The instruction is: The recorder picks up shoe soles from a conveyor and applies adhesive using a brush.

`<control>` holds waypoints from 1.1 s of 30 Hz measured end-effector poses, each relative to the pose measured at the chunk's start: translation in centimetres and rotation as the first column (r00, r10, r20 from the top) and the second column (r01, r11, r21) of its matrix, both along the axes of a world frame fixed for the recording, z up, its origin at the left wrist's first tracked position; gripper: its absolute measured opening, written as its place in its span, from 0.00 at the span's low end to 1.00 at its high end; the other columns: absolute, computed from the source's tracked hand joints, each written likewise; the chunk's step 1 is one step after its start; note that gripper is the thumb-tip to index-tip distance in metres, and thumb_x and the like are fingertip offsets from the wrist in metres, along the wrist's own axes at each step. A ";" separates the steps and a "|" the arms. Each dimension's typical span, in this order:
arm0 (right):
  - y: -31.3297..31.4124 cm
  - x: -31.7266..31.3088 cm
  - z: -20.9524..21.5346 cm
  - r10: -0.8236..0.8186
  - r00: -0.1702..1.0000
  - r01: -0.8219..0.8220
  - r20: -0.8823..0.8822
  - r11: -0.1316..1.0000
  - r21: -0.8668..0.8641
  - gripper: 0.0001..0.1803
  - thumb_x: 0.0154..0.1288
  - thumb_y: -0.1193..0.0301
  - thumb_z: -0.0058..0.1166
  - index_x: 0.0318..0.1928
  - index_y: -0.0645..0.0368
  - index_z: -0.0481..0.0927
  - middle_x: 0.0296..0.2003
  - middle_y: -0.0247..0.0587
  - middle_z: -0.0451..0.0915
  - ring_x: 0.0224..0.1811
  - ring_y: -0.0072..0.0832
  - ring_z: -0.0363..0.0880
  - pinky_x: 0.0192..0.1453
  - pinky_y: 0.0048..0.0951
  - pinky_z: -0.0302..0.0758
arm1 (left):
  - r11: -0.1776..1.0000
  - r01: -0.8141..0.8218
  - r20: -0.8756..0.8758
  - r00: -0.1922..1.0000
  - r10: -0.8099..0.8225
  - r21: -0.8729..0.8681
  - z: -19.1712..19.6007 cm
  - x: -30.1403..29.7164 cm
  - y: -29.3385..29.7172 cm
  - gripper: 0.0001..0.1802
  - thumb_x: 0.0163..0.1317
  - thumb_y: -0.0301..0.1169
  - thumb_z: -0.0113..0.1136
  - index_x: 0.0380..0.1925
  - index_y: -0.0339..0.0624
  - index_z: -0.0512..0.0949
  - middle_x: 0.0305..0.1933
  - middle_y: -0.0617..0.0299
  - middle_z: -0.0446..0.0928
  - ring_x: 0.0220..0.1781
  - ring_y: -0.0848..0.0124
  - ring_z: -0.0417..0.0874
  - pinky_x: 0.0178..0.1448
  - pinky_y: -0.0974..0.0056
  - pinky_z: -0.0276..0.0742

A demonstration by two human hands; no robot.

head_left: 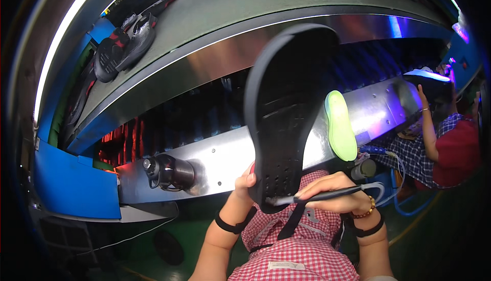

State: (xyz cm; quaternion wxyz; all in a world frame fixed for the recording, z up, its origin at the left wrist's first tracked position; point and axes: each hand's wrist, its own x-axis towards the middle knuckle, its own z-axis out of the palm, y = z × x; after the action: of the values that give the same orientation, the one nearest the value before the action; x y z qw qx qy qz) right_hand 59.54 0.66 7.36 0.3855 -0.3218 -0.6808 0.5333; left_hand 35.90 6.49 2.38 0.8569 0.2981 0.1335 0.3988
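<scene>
Head view: black sole (284,112) above left hand (244,182)

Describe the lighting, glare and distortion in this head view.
Head view: fisheye bends the conveyor belt and steel panel into arcs; dark vignette at the rim. Bright strip glare runs along the upper left edge; purple glow and red light tint the steel. The black sole, held by the left hand, is dim but sharp; the right hand holds a brush.

Black shoe sole (286,112) held upright, tread side facing, heel end down, thin black brush (327,195) touching its heel.
</scene>
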 end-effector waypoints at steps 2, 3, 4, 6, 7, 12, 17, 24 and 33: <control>0.4 0.1 0.3 0.195 0.979 -0.196 0.067 0.980 0.016 0.12 0.55 0.77 0.64 0.42 0.64 0.83 0.41 0.46 0.85 0.44 0.35 0.85 0.50 0.29 0.81 | 0.997 0.078 -0.036 0.996 -0.079 -0.017 0.8 0.2 0.4 0.47 0.45 0.47 0.67 0.62 0.31 0.63 0.55 0.47 0.74 0.54 0.61 0.80 0.58 0.61 0.77; 0.6 0.4 0.5 0.224 0.974 -0.226 0.031 0.972 0.059 0.12 0.56 0.77 0.63 0.42 0.64 0.83 0.41 0.46 0.85 0.44 0.35 0.85 0.50 0.29 0.81 | 0.993 0.113 -0.072 0.991 -0.114 -0.019 1.3 0.2 0.5 0.46 0.46 0.46 0.67 0.62 0.31 0.63 0.55 0.47 0.74 0.54 0.61 0.79 0.58 0.61 0.76; 0.7 0.7 0.8 0.272 0.962 -0.274 0.032 0.958 0.081 0.11 0.56 0.77 0.63 0.42 0.64 0.83 0.41 0.46 0.85 0.44 0.36 0.85 0.50 0.29 0.81 | 0.989 0.145 -0.110 0.983 -0.148 -0.028 1.7 0.1 0.6 0.46 0.47 0.46 0.66 0.62 0.31 0.63 0.55 0.47 0.74 0.54 0.62 0.79 0.58 0.62 0.76; 1.1 1.4 1.2 0.311 0.950 -0.306 -0.039 0.947 0.094 0.13 0.55 0.78 0.64 0.42 0.65 0.83 0.42 0.48 0.84 0.45 0.38 0.85 0.52 0.32 0.81 | 0.981 0.190 -0.180 0.964 -0.194 -0.040 2.3 0.0 0.7 0.44 0.49 0.45 0.65 0.62 0.30 0.63 0.56 0.48 0.74 0.54 0.63 0.79 0.60 0.63 0.74; 1.3 1.4 1.3 0.320 0.940 -0.302 -0.122 0.942 0.146 0.13 0.54 0.79 0.64 0.43 0.66 0.83 0.42 0.49 0.84 0.46 0.39 0.84 0.53 0.34 0.81 | 0.976 0.213 -0.215 0.952 -0.217 -0.042 2.4 0.1 0.8 0.44 0.50 0.45 0.65 0.63 0.30 0.63 0.56 0.48 0.74 0.55 0.64 0.79 0.60 0.64 0.73; 2.1 0.9 1.1 0.400 0.911 -0.410 0.105 0.906 0.106 0.12 0.58 0.77 0.62 0.44 0.62 0.83 0.44 0.48 0.84 0.47 0.37 0.84 0.50 0.30 0.81 | 0.930 0.355 -0.256 0.894 -0.367 -0.092 3.0 0.3 1.0 0.40 0.56 0.41 0.63 0.64 0.31 0.63 0.58 0.49 0.74 0.58 0.66 0.77 0.64 0.65 0.69; 2.7 1.7 1.5 0.449 0.890 -0.455 0.073 0.882 0.124 0.13 0.58 0.75 0.62 0.46 0.61 0.82 0.45 0.46 0.83 0.47 0.37 0.84 0.51 0.31 0.80 | 0.901 0.392 -0.372 0.821 -0.434 -0.185 4.2 0.4 1.0 0.37 0.61 0.41 0.60 0.65 0.32 0.62 0.58 0.49 0.74 0.57 0.66 0.77 0.64 0.64 0.70; 3.9 1.2 2.4 0.573 0.805 -0.583 0.151 0.812 0.025 0.11 0.62 0.75 0.58 0.46 0.61 0.82 0.46 0.45 0.83 0.48 0.38 0.83 0.50 0.32 0.80 | 0.858 0.380 -0.399 0.768 -0.501 -0.346 3.7 0.5 0.6 0.34 0.62 0.44 0.57 0.61 0.28 0.66 0.55 0.44 0.76 0.50 0.63 0.82 0.55 0.65 0.78; 3.9 2.6 2.2 0.522 0.832 -0.546 0.186 0.830 0.114 0.13 0.61 0.75 0.57 0.47 0.60 0.82 0.47 0.46 0.83 0.44 0.34 0.85 0.41 0.25 0.81 | 0.837 0.341 -0.303 0.819 -0.488 -0.427 2.2 -0.2 0.2 0.29 0.62 0.44 0.53 0.54 0.30 0.74 0.47 0.46 0.81 0.40 0.65 0.86 0.48 0.65 0.82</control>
State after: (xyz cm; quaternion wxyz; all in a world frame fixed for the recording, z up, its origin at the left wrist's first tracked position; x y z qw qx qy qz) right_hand 62.13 4.59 9.61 0.1945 -0.1241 -0.8112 0.5374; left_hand 35.65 6.64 4.62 0.9171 0.2360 0.3057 0.0989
